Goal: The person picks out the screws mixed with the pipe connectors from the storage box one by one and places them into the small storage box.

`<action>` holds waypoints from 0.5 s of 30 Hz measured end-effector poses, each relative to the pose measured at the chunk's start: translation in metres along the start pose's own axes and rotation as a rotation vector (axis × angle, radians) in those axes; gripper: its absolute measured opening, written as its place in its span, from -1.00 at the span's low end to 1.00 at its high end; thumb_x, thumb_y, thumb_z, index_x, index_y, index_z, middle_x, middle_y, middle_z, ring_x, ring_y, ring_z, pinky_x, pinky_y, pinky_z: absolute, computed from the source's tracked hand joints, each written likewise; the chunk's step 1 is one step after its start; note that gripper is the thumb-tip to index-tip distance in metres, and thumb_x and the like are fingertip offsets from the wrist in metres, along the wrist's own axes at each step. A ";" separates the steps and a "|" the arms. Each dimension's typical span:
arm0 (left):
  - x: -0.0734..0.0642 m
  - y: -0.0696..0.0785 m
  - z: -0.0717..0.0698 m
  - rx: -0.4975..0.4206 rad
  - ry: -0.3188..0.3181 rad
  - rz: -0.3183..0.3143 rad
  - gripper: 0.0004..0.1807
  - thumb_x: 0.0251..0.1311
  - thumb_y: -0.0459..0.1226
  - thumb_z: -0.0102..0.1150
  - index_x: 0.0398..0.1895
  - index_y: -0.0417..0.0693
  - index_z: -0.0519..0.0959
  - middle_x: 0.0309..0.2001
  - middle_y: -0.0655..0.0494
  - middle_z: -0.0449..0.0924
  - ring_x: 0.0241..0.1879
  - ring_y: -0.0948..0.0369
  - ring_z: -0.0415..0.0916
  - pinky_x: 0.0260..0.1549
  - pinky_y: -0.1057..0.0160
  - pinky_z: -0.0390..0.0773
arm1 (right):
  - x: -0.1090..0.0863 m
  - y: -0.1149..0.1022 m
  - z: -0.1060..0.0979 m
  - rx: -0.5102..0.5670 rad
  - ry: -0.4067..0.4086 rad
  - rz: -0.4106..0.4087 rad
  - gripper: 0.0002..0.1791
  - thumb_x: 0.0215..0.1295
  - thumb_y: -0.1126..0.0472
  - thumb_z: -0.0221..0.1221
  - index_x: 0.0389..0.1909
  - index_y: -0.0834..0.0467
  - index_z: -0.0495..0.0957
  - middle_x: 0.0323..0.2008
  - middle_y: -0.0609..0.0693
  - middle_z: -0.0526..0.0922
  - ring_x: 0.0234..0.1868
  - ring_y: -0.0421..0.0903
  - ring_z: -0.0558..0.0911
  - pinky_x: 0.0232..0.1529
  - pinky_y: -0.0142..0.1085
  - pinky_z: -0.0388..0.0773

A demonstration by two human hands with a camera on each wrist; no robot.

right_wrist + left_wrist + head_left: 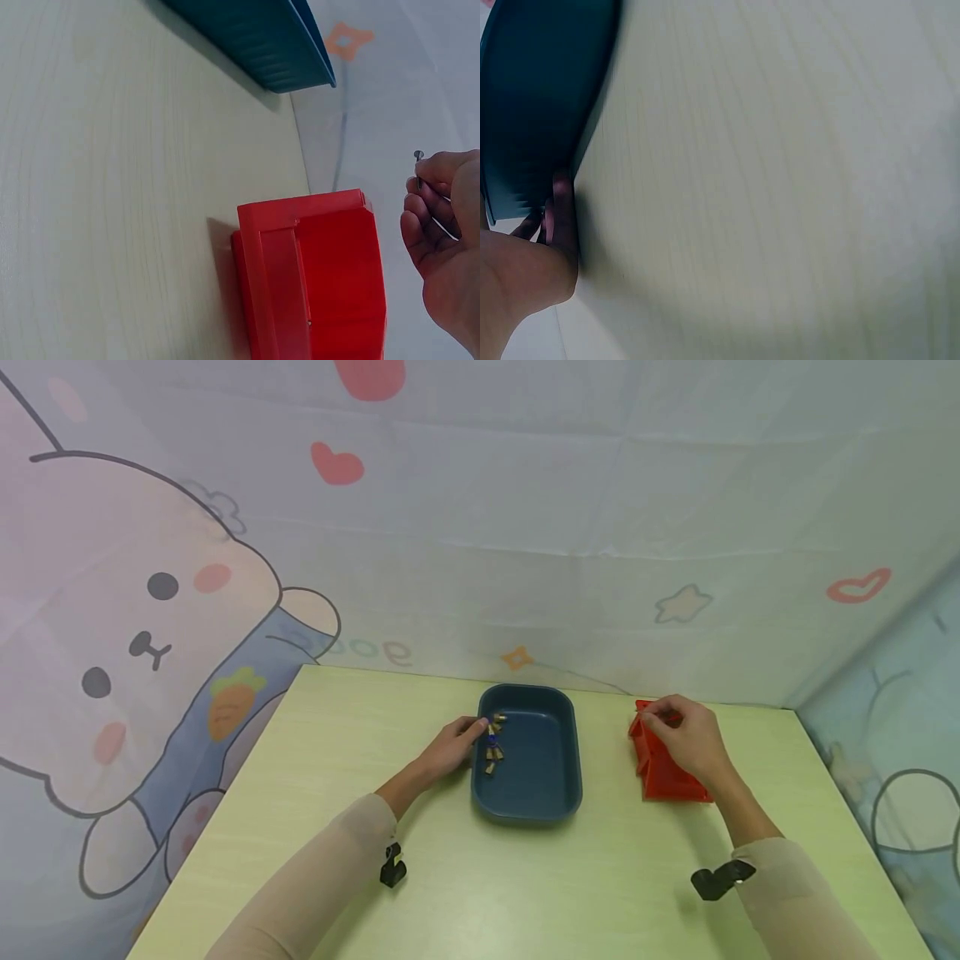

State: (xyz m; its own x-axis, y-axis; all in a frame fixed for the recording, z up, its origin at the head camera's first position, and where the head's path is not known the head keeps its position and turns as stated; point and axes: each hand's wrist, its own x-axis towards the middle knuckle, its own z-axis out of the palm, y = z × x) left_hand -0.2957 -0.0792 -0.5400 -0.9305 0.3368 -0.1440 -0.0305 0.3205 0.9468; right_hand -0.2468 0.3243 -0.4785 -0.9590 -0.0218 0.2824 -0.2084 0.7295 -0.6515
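Observation:
A dark blue-green plastic tray point(538, 768) sits mid-table, with several small brass-coloured pieces point(491, 769) along its left side and a bit of blue among them. My left hand point(450, 746) grips the tray's left wall, thumb at the rim and fingers along the outside. To the right stands a red plastic bin point(667, 783), its open hollow visible in the right wrist view. Above that bin, my right hand point(693, 739) pinches a small metal screw point(418, 156) between thumb and fingertip, head up. The other fingers of this hand curl loosely below.
Both things stand on a pale wood-grain table point(360, 710). A printed cloth point(487, 552) hangs right behind the table's back edge, and another cloth point(900, 760) borders the right side. A small black device sits at each wrist.

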 end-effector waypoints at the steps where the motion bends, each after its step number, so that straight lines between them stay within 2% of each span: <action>1: 0.000 0.000 0.000 0.002 0.001 0.000 -0.32 0.65 0.13 -0.08 0.54 -0.17 0.38 0.47 -0.16 0.42 0.51 -0.12 0.29 0.49 -0.16 0.25 | 0.000 0.001 0.000 -0.002 0.002 0.000 -0.85 0.54 0.18 0.29 -0.10 0.21 0.67 -0.24 0.10 0.72 -0.20 0.02 0.62 -0.26 -0.45 0.53; 15: -0.001 0.002 0.000 -0.005 -0.008 0.000 -0.32 0.66 0.13 -0.09 0.56 -0.15 0.36 0.49 -0.15 0.39 0.53 -0.11 0.27 0.48 -0.16 0.27 | 0.002 0.011 -0.004 -0.033 0.010 0.016 -0.85 0.55 0.20 0.27 -0.10 0.22 0.68 -0.23 0.11 0.71 -0.18 0.04 0.60 -0.24 -0.42 0.51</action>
State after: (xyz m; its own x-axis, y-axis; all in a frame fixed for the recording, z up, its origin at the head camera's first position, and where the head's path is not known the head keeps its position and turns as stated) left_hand -0.2951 -0.0788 -0.5379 -0.9276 0.3439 -0.1458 -0.0320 0.3157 0.9483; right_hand -0.2501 0.3347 -0.4821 -0.9602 -0.0026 0.2792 -0.1859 0.7521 -0.6323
